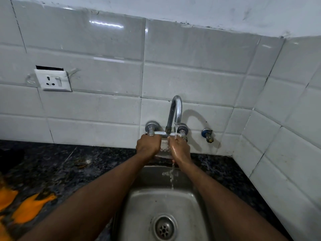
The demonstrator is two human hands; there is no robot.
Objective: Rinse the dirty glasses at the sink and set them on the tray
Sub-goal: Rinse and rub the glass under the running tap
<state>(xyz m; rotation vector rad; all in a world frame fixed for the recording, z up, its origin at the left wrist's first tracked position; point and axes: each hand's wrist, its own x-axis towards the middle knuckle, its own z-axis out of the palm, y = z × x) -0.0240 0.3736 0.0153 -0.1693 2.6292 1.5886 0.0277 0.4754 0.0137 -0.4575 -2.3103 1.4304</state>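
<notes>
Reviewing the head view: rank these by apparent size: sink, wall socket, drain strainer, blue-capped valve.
1. sink, clearly largest.
2. wall socket and drain strainer look about alike. The strainer sits nearer the camera, so I won't rank one over the other.
3. blue-capped valve, smallest.

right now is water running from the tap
Yes, a stream falls from the spout onto the right hand and on into the sink.

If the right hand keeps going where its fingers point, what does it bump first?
Probably the tap's right valve, just past the fingertips of the right hand; depth is hard to judge. The left hand seems to grip the glass beside it.
</notes>
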